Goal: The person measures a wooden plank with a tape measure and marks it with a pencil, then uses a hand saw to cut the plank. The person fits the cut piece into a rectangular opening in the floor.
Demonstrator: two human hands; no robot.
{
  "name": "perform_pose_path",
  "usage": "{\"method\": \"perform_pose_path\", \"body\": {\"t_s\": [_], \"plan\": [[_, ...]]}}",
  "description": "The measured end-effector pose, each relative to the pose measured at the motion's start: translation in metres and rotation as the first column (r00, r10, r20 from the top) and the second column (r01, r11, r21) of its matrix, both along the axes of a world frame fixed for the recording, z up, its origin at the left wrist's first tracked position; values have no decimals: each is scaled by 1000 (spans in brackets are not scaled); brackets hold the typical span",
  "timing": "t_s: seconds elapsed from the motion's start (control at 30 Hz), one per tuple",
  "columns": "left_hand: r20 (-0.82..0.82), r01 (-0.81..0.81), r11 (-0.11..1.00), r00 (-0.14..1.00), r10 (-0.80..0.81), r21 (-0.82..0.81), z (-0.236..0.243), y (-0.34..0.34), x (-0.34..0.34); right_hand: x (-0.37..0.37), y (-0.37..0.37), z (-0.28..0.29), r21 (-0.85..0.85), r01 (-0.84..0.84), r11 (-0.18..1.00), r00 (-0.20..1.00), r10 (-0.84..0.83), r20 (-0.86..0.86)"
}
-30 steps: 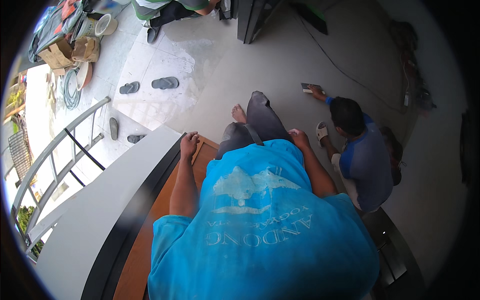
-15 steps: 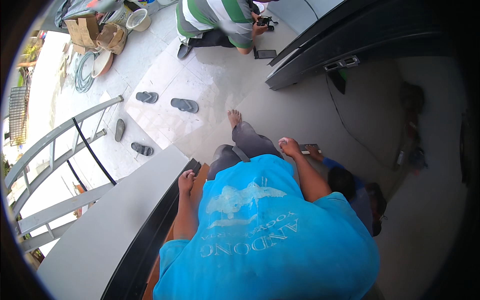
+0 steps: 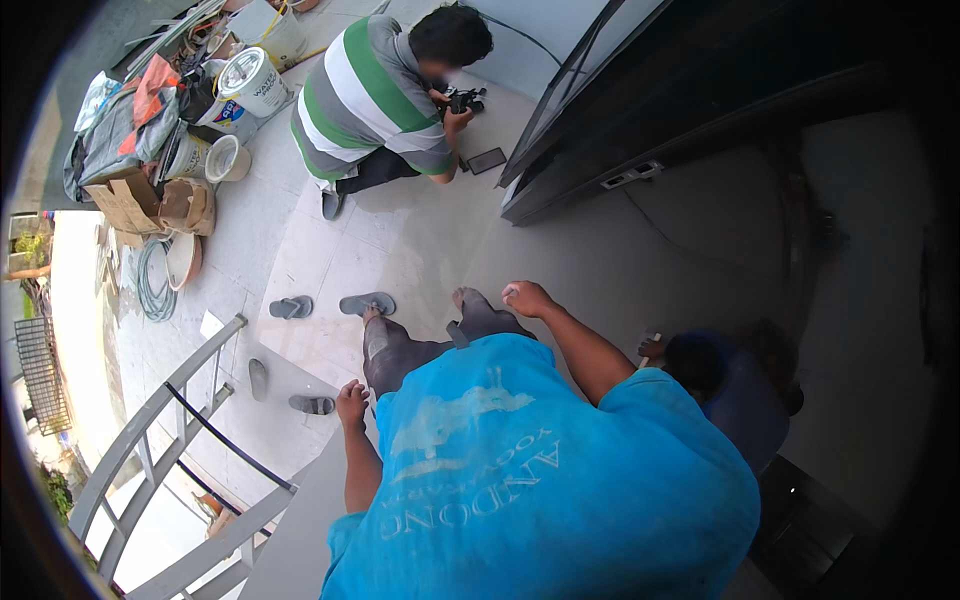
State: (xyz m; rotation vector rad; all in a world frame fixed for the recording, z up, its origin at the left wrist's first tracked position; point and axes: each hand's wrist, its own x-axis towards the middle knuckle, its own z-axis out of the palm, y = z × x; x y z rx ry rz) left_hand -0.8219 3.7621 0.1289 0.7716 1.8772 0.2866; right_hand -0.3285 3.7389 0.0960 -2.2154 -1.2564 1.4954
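My left hand hangs at my left side with its fingers curled in, and nothing shows in it. Ahead of my body on the right, my right hand is closed in a loose fist with pale fingertips; no object shows there either. Beyond my hands, one foot meets the heel end of a grey flip-flop. My other bare foot is on the smooth floor. A matching grey flip-flop lies to the left.
Near my right elbow a person crouches low. Another person in a striped shirt crouches ahead, holding a black device. A metal ladder stands left; a dark door is at right. Buckets and boxes sit far left.
I have stepped forward, and one foot has come to the flip-flop. Both hands stay curled. The crouching person at right now lies farther back beside me; more buckets show ahead.
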Motion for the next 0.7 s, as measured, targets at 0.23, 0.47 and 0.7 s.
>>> {"method": "perform_pose_path", "body": {"t_s": [0.23,0.47,0.7], "plan": [[-217,766,613,643,-734,197,-127,136,-126,-49,-35,-22,-173,349,921,935,-329,135],[256,664,744,733,-629,-72,-83,363,-116,-202,-57,-50,-154,780,607,626,-750,215],[87,491,862,860,-503,126,-27,473,-100,-277,-45,-41,-208,827,522,556,-816,160]]}}
